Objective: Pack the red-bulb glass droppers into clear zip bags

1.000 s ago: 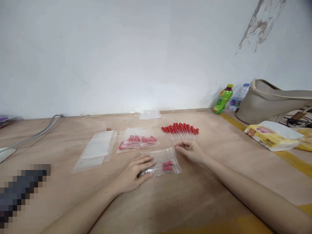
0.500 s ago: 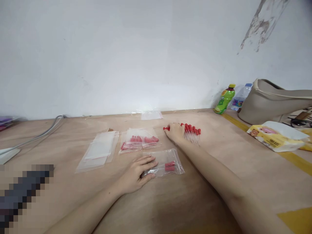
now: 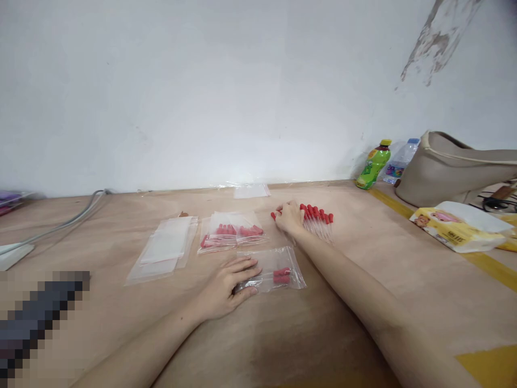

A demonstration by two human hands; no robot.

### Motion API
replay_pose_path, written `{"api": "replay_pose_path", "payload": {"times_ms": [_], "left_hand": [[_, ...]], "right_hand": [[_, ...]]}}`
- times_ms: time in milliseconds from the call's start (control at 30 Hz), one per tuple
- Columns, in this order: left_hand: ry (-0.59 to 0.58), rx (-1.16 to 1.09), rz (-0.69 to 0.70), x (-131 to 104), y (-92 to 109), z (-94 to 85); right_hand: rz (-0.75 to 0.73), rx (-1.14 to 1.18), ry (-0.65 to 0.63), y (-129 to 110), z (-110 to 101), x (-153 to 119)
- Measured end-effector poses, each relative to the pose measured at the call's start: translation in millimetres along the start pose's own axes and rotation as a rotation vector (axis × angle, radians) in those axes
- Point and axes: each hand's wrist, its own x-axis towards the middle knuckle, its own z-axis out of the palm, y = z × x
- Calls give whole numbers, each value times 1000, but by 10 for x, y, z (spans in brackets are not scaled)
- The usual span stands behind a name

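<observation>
My left hand (image 3: 226, 288) lies flat with fingers spread, its fingertips on the left end of a clear zip bag (image 3: 264, 269). Inside that bag are two red rubber bulbs (image 3: 281, 276) of droppers; my hand covers part of the bag. Farther off, my right hand (image 3: 289, 216) is curled down at the left end of a row of clear droppers with red bulbs (image 3: 319, 213). A red bulb (image 3: 273, 215) pokes out beside its fingers, which seem closed on a dropper. Filled zip bags (image 3: 230, 231) with red bulbs lie overlapping beyond my left hand.
Flat zip bags (image 3: 165, 248) are stacked at the left, and another bag (image 3: 251, 191) lies by the wall. At the right stand a green bottle (image 3: 374, 166), a clear bottle (image 3: 399, 161), a beige bag (image 3: 448, 167) and a tissue pack (image 3: 452, 229). A cable (image 3: 81, 213) crosses the left side.
My right hand has shifted slightly, its fingers drawing together at the row's left end. One red bulb shows left of it where two showed before. My left hand stays on the bag.
</observation>
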Motion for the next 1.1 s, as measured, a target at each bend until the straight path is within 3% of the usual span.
{"api": "replay_pose_path", "payload": {"times_ms": [167,267,367,433,600,700,800,900,1000,1100], "left_hand": [[-6,4,-3,2,-8,3],[-19,9,-2,2,-7,1],[-21,4,-9,1,-7,1],[-18,5,-9,1,-10,3],[-16,17,2,8,-21,4],[-1,5,12,10,-15,0],[22,-15,11,6,-3,-1],[28,-29,10,2,2,4],[31,-46,18,4,5,6],[29,-40,14,4,14,-1]], "right_hand": [[18,231,14,89,-142,111],[-22,418,84,221,-306,123],[-38,722,209,394,-484,-23],[11,831,198,509,-563,-208],[204,1061,79,699,-541,-693],[332,1191,27,703,-493,-839],[391,1258,-125,667,-524,-901],[319,1192,-353,675,-613,-931],[140,1011,-583,730,-679,-939],[-71,839,-648,752,-676,-946]]}}
